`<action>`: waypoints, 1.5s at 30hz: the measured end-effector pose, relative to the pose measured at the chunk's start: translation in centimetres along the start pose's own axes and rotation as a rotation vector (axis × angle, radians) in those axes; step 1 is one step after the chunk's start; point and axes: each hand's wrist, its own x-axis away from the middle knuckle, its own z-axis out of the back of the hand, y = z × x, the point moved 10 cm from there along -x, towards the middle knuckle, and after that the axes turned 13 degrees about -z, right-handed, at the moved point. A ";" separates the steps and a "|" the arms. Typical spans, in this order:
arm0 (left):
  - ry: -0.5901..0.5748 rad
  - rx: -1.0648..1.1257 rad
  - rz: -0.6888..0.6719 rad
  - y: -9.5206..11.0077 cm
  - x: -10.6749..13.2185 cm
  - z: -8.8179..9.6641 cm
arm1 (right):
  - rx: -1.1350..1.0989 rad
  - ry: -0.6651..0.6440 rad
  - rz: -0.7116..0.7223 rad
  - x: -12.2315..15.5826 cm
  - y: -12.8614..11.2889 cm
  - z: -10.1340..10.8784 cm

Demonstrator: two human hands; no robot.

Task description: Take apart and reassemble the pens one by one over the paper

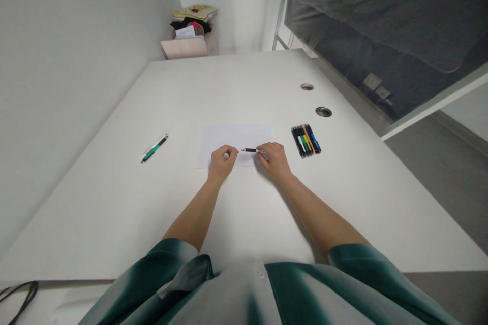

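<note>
Black pen (248,150) lies nearly level across the frame's centre, its narrow tip pointing left toward the loosely clenched left hand (223,161), over a white paper sheet (236,137). The right hand (273,161) grasps the pen's right end between its fingertips, hiding that end. Whether the left hand touches the tip is hard to make out. Smooth white desk (114,203) carries a green-and-white pen (154,148) at left and a bundle of coloured markers (305,140) at right.
</note>
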 end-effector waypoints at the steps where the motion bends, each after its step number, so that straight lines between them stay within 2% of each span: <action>1: 0.024 0.020 0.038 -0.4 0.1 0.1 | 0.000 0.000 -0.001 0.0 0.0 0.0; 4: 0.083 0.106 0.142 -1.6 0.5 0.1 | -0.002 -0.002 0.001 0.0 0.0 0.0; 7: 0.054 0.212 0.182 -2.3 0.6 -0.7 | 0.002 -0.003 -0.005 0.0 0.1 -0.1; 13: -0.123 0.077 0.062 -1.1 0.4 -1.8 | 0.048 -0.041 -0.010 0.0 0.1 -0.5; 18: -0.166 0.010 0.024 -0.8 0.5 -1.9 | 0.025 -0.034 -0.012 0.0 -0.2 -0.3; 25: -0.111 -0.007 0.057 -1.3 0.2 -0.9 | 0.030 0.014 -0.061 -0.2 0.9 0.4; 31: -0.040 0.006 0.131 -2.9 -0.5 1.4 | 0.040 0.147 -0.177 -0.3 3.1 2.1; 34: 0.018 -0.013 0.157 -3.5 -0.6 2.5 | 0.049 0.176 -0.194 -0.3 3.7 2.2; 36: 0.022 -0.026 0.150 -3.4 -0.5 2.6 | 0.058 0.165 -0.187 -0.3 3.8 1.8; 45: -0.252 -0.136 -0.020 -1.6 -0.4 -0.4 | 0.069 -0.008 -0.115 -0.5 3.4 -1.0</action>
